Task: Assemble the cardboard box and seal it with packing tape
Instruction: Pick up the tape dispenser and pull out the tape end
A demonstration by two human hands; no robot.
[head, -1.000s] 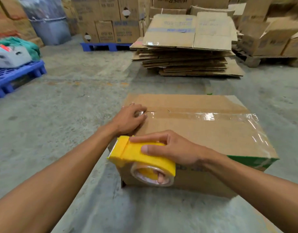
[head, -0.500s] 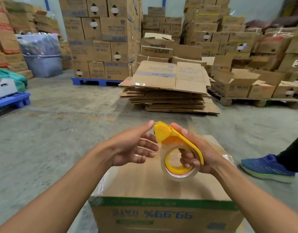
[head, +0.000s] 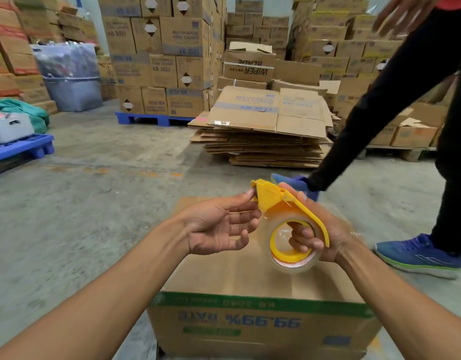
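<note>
Right hand (head: 325,229) grips yellow tape dispenser (head: 289,219) above cardboard box (head: 260,281) at 6 o'clock, left hand (head: 219,224) open, fingertips at cutter; passerby (head: 406,87) at 2 o'clock could bump it, finger may nick the blade.

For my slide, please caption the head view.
Right hand holds tape dispenser above box; left hand touches its tip.

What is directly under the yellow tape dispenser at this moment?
The cardboard box lies below the tape dispenser, which the right hand holds in the air. The left hand touches its front tip. Both hands and the roll cover much of the box top, so any tape there is hidden.
</note>
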